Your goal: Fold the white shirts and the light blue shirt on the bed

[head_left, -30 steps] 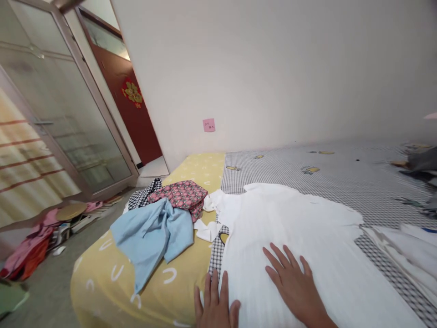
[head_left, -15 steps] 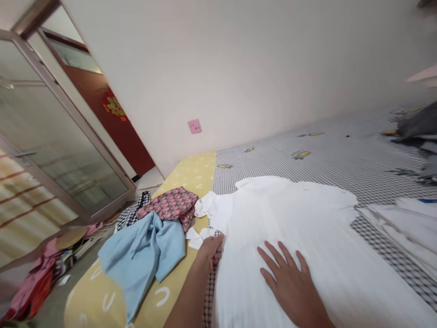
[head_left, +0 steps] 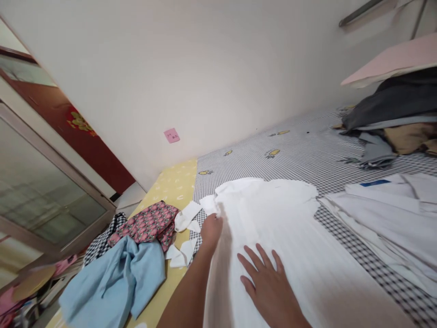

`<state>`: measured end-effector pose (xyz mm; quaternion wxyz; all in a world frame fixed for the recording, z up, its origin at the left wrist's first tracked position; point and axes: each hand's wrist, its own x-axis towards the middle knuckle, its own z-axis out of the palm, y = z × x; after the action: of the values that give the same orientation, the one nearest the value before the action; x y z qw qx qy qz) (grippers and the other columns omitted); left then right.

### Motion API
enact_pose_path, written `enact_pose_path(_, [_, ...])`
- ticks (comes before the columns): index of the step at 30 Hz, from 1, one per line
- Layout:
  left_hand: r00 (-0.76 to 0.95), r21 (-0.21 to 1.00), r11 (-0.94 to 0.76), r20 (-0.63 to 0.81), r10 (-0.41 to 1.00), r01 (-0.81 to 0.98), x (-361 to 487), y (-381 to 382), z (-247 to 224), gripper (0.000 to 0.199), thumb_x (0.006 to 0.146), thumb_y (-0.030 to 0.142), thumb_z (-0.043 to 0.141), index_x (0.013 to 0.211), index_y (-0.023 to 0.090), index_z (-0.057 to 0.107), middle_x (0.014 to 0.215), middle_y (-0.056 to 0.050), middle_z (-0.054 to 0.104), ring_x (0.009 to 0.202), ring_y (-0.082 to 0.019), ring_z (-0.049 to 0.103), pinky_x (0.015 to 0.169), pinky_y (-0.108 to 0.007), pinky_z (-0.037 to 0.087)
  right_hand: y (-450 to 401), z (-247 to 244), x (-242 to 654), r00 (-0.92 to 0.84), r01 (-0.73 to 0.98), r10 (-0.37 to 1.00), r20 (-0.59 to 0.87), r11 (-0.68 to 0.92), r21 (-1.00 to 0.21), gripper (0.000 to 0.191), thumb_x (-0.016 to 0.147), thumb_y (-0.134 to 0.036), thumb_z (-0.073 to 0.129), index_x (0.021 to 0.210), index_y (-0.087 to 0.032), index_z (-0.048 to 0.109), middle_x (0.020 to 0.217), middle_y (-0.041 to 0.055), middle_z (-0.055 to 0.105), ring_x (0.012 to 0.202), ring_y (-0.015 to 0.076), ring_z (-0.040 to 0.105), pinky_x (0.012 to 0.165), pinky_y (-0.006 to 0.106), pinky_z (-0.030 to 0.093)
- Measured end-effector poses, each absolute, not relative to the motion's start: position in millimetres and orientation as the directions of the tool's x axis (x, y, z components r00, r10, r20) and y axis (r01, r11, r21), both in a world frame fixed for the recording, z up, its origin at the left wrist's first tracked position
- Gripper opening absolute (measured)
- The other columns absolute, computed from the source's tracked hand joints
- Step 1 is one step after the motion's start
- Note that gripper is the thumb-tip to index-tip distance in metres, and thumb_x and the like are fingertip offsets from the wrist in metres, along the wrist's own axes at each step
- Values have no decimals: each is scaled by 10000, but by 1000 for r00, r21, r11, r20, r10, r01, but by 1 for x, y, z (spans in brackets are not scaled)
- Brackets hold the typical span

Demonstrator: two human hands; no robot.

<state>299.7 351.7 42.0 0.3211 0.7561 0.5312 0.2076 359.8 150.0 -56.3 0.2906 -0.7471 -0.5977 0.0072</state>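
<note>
A long white garment (head_left: 262,214) with wavy-edged upper parts lies spread on the checked bed sheet. My left hand (head_left: 211,231) is closed on its left edge, close to the small white piece that sticks out there; the edge is partly raised and shaded along that side. My right hand (head_left: 268,282) rests palm down on the garment, fingers spread. White strap-like cloth pieces (head_left: 187,218) lie left of my left hand.
Left on the yellow bedding are a light blue garment (head_left: 116,278), a pink patterned cloth (head_left: 146,223) and a black-and-white checked cloth (head_left: 104,239). White folded clothes (head_left: 392,218) lie right, below a dark clothes pile (head_left: 392,100). A wall (head_left: 218,77) stands behind.
The view has turned to the right, showing more of the clothes piles. My left hand has moved up along the garment's left edge and grips it, lifting that side. My right hand stays flat.
</note>
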Motion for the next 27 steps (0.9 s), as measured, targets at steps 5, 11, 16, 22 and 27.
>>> enact_pose_path(5, [560, 745, -332, -67, 826, 579, 327, 298, 39, 839, 749, 329, 742, 1494, 190, 380, 1101, -109, 722, 814, -200, 687, 770, -342, 532, 151, -58, 361, 279, 916, 878, 388, -122, -382, 465, 994, -421, 419, 1456, -407, 479, 1568, -28, 426, 1474, 340, 302, 1169, 670, 172])
enact_pose_path(11, [455, 741, -413, 163, 875, 529, 216, 262, 23, 526, 853, 294, 504, 1367, 180, 507, 1427, -162, 490, 1326, -283, 468, 1128, -496, 386, 146, -45, 360, 283, 926, 892, 354, -158, -344, 473, 979, -360, 445, 1449, -372, 497, 1545, -13, 462, 1458, 339, 330, 1160, 660, 200])
enact_pose_path(16, [225, 518, -293, 191, 955, 804, 89, 218, -33, 492, 855, 409, 522, 1278, 172, 606, 1456, -192, 505, 1370, -370, 432, 1131, -605, 347, 146, -41, 358, 302, 931, 906, 295, -214, -294, 477, 977, -350, 458, 1452, -342, 501, 1552, 2, 450, 1462, 335, 323, 1164, 656, 190])
enact_pose_path(22, [272, 355, -319, 178, 946, 879, 87, 151, -58, 535, 808, 344, 623, 1328, 222, 583, 1584, -122, 411, 1492, -371, 271, 1162, -612, 269, 147, -42, 355, 308, 942, 917, 252, -256, -219, 486, 1001, -384, 402, 1482, -340, 459, 1581, 2, 407, 1479, 323, 287, 1174, 642, 168])
enact_pose_path(27, [177, 422, -332, 366, 914, 844, 127, 135, -59, 145, 821, 175, 490, 778, 212, 624, 1444, -144, 572, 1331, -352, 501, 1084, -556, 370, 146, -34, 351, 345, 909, 917, 203, -272, -316, 495, 978, -353, 446, 1472, -342, 473, 1588, 21, 401, 1496, 325, 238, 1186, 632, 76])
